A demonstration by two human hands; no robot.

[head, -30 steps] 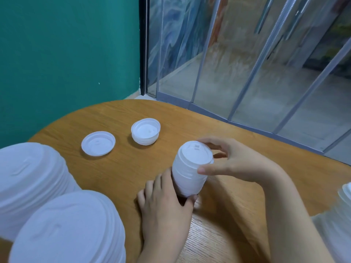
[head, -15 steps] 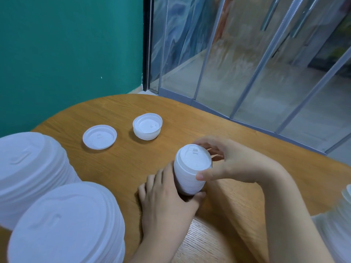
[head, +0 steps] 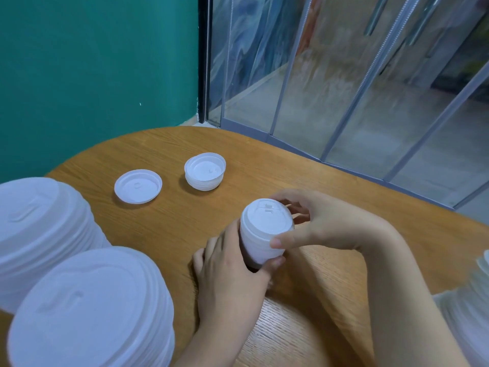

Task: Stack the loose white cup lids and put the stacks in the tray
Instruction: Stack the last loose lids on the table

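Rounded wood-grain tabletop (head: 330,197), orange-brown, curved far edge. Behind it a teal wall (head: 92,62) on the left, meeting a dark frame post, then glass panels (head: 344,75) with grey metal rails on the right; what lies behind the glass is blurred

Lid stack (head: 264,231) stands on the tabletop at centre, slightly tilted, sip-hole side up. Left hand (head: 230,274) grip: fingers and thumb curled round the stack's lower part. Right hand (head: 325,223) grip: thumb on the near side just under the top rim, fingers curled over the far rim, so both hands hold the same stack

Further back, a short stack of lids (head: 205,174), open side up, and left of it, apart, a single lid (head: 138,186) lying flat, open side up

Near left edge: two tall lid stacks (head: 79,308), close to the camera and side by side. Another stack (head: 473,308) cut off at the right edge. Tray not in view
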